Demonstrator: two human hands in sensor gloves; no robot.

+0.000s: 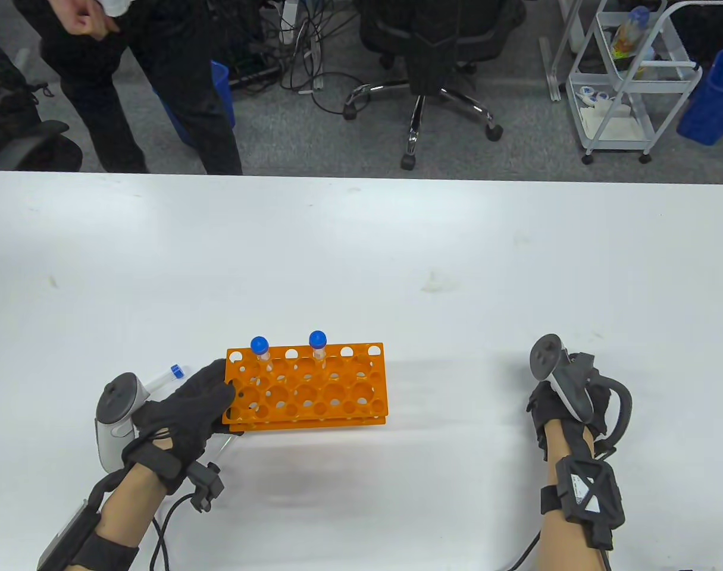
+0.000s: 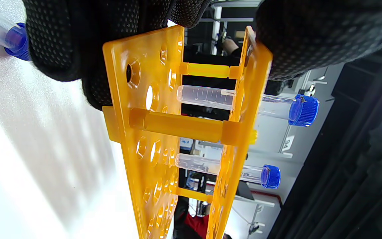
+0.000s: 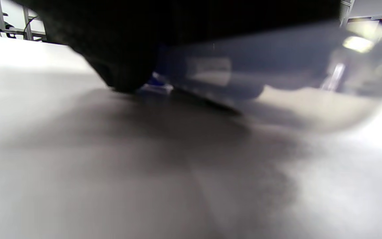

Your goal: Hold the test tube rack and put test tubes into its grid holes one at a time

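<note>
- Right hand (image 1: 566, 404) sits at the lower right of the table view, resting on the table (image 1: 361, 250), well apart from the rack. Its wrist view is blurred: dark glove at the top, and beneath it a clear tube (image 3: 260, 76) with a trace of blue at one end, low over the table. Whether the fingers clamp that tube I cannot tell.
- Left hand (image 1: 185, 410) at the lower left grips the left end of the orange rack (image 1: 313, 386); in the left wrist view gloved fingers (image 2: 310, 36) press on its top plate and others lie against the lower plate.
- Rack stands on the table, lower centre of the table view, just right of the left hand.
- Two blue-capped tubes stand upright in its far row: one (image 1: 260, 351) near the left end, another (image 1: 318, 346) near the middle, with one hole between them.
- One more tube (image 1: 165, 377) lies on the table just beyond the left hand, blue cap toward the rack.
</note>
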